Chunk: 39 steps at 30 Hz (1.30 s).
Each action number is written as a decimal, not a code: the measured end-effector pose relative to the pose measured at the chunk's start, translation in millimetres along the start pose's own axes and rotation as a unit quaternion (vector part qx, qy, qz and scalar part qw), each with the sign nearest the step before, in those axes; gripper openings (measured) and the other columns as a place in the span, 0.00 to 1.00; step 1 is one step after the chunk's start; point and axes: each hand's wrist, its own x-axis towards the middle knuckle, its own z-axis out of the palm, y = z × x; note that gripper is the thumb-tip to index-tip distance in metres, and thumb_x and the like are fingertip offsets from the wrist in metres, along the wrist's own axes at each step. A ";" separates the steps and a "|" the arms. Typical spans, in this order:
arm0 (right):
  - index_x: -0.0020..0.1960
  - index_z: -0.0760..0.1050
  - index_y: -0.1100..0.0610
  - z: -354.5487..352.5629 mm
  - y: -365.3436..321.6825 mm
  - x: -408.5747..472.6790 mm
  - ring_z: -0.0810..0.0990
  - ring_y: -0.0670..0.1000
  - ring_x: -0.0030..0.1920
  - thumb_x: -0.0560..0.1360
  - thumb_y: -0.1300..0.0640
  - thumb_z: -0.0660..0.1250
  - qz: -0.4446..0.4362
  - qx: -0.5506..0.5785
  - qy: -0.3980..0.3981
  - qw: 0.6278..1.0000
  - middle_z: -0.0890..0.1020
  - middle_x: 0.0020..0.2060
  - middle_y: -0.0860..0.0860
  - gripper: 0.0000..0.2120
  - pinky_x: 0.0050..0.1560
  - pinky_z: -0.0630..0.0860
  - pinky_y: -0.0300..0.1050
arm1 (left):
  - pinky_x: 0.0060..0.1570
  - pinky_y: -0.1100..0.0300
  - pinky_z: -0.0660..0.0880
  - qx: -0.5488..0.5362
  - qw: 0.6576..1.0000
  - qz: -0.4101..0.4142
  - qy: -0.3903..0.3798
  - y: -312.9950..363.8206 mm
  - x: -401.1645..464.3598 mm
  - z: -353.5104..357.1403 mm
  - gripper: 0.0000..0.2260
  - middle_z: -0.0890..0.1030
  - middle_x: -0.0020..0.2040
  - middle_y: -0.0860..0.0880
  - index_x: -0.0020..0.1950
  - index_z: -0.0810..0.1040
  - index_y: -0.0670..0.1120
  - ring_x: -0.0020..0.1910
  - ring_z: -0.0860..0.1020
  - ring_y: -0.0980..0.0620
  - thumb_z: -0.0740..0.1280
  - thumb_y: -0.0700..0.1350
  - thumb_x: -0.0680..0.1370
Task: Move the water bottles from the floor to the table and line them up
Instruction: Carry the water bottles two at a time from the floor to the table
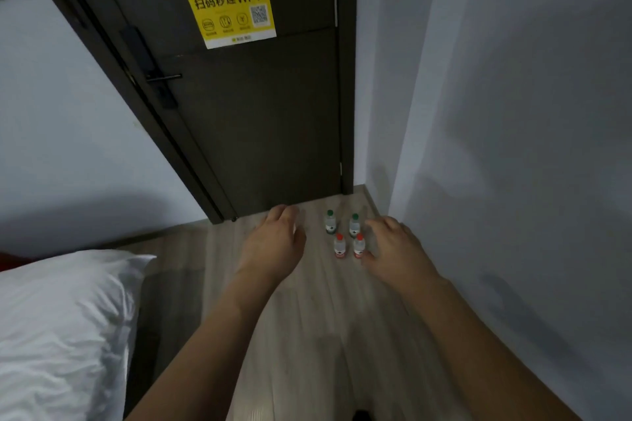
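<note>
Several small water bottles stand upright on the wooden floor by the door. Two have green caps: one at the back left (330,222), one at the back right (354,225). Two have red caps: one at the front left (339,246), one at the front right (358,246). My left hand (277,243) hangs to the left of the group, fingers loosely curled, holding nothing. My right hand (393,248) hovers just right of the group with relaxed fingers, apart from the bottles as far as I can tell. No table is in view.
A dark door (260,106) with a yellow Wi-Fi sticker (232,14) closes off the far side. A white wall (513,147) runs along the right. A white pillow (61,328) on a bed lies at the lower left. Wooden floor (307,335) stretches between them.
</note>
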 end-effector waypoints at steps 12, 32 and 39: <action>0.69 0.67 0.54 16.6 -3.3 191.6 0.72 0.55 0.61 0.74 0.51 0.66 0.053 0.005 -0.054 0.997 0.71 0.65 0.53 0.24 0.61 0.70 0.48 | 0.61 0.53 0.70 -0.016 0.998 0.005 -0.055 -63.4 184.7 27.2 0.20 0.70 0.71 0.48 0.74 0.68 0.48 0.64 0.74 0.45 0.58 0.52 0.83; 0.71 0.65 0.53 225.3 164.5 431.0 0.74 0.52 0.60 0.73 0.54 0.65 0.196 -0.039 -0.145 0.969 0.72 0.65 0.50 0.26 0.59 0.70 0.42 | 0.60 0.53 0.73 -0.027 0.970 0.076 -0.228 -139.3 436.5 313.7 0.22 0.71 0.70 0.49 0.74 0.66 0.49 0.64 0.74 0.47 0.60 0.53 0.81; 0.72 0.63 0.52 474.3 332.5 492.6 0.76 0.57 0.59 0.73 0.49 0.67 0.223 -0.033 -0.176 0.958 0.73 0.63 0.55 0.30 0.58 0.73 0.49 | 0.55 0.54 0.73 -0.001 0.947 0.085 -0.308 -162.0 471.5 623.3 0.23 0.74 0.64 0.46 0.76 0.62 0.49 0.60 0.76 0.45 0.59 0.55 0.82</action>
